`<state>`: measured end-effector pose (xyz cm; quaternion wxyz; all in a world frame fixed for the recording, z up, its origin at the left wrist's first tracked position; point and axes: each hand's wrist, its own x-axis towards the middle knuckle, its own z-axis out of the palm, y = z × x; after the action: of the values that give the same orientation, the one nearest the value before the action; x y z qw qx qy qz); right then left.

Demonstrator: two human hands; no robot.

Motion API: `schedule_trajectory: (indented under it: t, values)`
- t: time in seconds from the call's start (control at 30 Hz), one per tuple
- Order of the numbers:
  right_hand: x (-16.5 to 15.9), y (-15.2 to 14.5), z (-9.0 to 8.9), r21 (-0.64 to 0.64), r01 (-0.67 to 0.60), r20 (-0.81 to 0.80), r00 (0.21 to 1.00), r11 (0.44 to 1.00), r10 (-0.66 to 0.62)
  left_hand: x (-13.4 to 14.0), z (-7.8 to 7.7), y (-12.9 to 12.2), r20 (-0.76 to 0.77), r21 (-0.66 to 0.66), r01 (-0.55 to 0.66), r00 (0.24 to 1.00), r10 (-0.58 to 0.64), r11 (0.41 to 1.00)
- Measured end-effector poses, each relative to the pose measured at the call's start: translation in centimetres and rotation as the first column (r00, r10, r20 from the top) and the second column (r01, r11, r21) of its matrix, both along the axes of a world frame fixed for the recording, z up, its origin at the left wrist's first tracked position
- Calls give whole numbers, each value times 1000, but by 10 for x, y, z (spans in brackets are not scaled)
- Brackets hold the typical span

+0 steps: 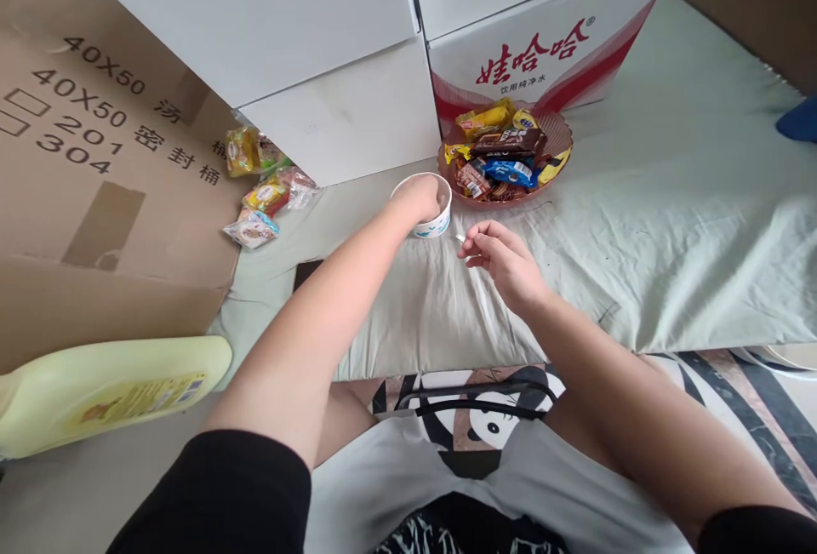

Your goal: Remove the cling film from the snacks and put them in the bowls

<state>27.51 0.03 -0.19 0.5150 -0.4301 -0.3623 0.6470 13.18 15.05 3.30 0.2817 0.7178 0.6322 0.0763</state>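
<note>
My left hand [418,197] reaches down into a white paper cup [434,227] with blue marks on its side; its fingers are hidden inside the rim. Just right of the cup, my right hand [501,258] is raised above the cloth with its fingers pinched together. A small white piece [460,238] shows at those fingertips, too small to name. Behind the cup and to its right stands a pinkish clear bowl [469,199] heaped with wrapped snacks [507,145].
White boxes [345,120] stand along the back. Several wrapped snacks [265,195] lie by a large cardboard carton [115,137] at left. A pale yellow bottle [115,392] lies near my left arm. Wrinkled pale green cloth [638,265] covers the surface.
</note>
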Motion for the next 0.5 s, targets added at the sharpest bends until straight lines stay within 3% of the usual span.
schedule_trajectory:
  t: [0.07, 0.1, 0.2, 0.3, 0.37, 0.5]
  values:
    - [2, 0, 1, 7, -14, 34, 999, 1000, 13, 8, -3, 10, 25, -144, 50, 999, -47, 988]
    - [3, 1, 1, 13, -20, 53, 998, 1000, 20, 8, 0, 10, 54, -153, 71, 997, -63, 986]
    - [7, 1, 0, 33, -22, 118, 993, 999, 18, -12, 18, -13, 165, -18, 73, 984, -69, 997]
    - [8, -2, -2, 59, -17, 198, 980, 998, 6, -54, 28, -66, 329, 150, -39, 944, -12, 988]
    - [6, -8, -7, 91, -28, 281, 960, 995, 2, -85, 19, -105, 599, 163, -173, 799, 42, 971]
    - [-15, -26, -19, 186, -87, 518, 855, 979, -22, -132, -21, -155, 825, 46, -444, 522, 216, 895]
